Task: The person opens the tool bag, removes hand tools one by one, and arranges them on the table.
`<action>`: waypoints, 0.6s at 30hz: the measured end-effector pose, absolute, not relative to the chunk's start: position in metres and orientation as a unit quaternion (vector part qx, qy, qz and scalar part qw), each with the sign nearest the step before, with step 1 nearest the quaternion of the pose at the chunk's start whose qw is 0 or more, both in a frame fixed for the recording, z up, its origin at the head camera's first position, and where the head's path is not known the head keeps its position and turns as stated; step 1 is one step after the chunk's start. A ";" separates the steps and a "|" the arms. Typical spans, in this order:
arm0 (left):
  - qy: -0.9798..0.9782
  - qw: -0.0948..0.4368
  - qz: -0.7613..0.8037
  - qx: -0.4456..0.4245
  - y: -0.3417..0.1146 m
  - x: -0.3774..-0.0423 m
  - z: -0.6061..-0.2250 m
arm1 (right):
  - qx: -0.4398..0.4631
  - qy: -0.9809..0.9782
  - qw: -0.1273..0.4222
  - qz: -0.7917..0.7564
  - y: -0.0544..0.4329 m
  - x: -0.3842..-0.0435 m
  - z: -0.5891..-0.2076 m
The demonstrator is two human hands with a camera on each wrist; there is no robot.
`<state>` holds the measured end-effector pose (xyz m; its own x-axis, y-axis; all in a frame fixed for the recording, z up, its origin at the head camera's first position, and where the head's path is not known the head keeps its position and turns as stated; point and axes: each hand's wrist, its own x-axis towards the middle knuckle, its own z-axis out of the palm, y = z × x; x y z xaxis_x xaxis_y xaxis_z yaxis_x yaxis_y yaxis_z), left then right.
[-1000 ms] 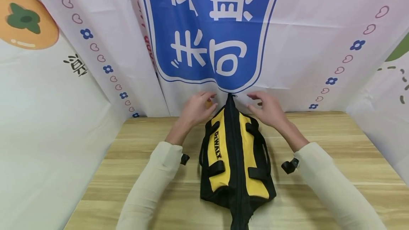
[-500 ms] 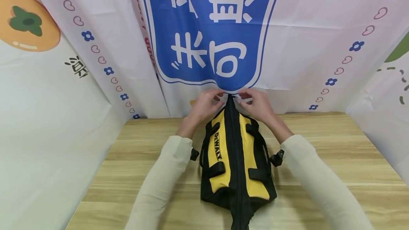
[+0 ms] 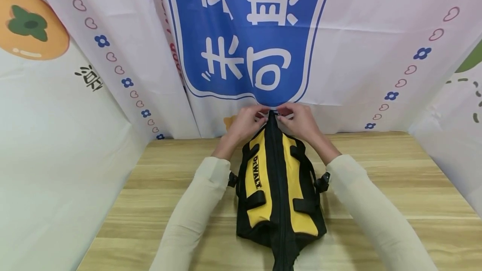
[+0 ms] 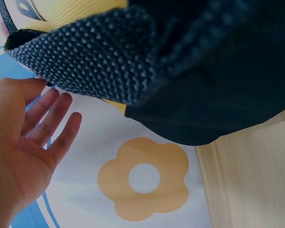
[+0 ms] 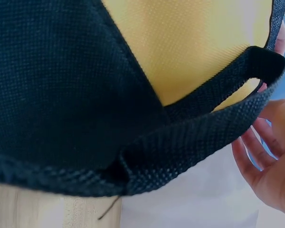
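A black-and-yellow DeWalt tool bag (image 3: 263,195) lies on the wooden table, its long zip running away from me along the top. At the zip's far end, my left hand (image 3: 246,123) has thumb and fingertips on the left edge of the black zip tab (image 3: 272,121). From the other side, my right hand (image 3: 300,123) pinches at the small zipper pull, which its fingers hide. Both wrist views show the outer fingers spread loosely beyond the black webbing handles, a left handle (image 4: 95,57) and a right handle (image 5: 190,142); the bag covers the pinching tips there.
Behind the bag hangs a white cloth backdrop (image 3: 361,70) with a blue printed panel, meeting the table's far edge. More printed cloth flanks the wooden table (image 3: 384,170) on both sides. The zip's near end (image 3: 282,254) sticks out toward me.
Both hands have moved inward from either side of the bag to meet at the far zip end. The zipper pull, visible earlier, is now behind the right fingers. The bag has stayed put.
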<state>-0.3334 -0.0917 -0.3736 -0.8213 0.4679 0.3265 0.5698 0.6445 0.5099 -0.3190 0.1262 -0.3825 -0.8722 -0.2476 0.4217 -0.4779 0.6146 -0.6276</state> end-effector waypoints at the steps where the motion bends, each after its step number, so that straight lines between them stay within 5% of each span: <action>1: -0.903 0.079 -0.310 -0.287 -0.091 -0.334 -0.373 | 0.206 -0.887 0.149 0.385 0.126 -0.319 -0.382; 18: -0.905 0.028 -0.341 -0.254 -0.087 -0.338 -0.371 | 0.198 -0.900 0.107 0.373 0.124 -0.318 -0.370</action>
<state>-0.3380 -0.0865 -0.3707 -0.8696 0.4401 0.2238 0.4783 0.6386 0.6029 -0.3175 0.1235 -0.3704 -0.8986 -0.2766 0.3407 -0.4365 0.6427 -0.6296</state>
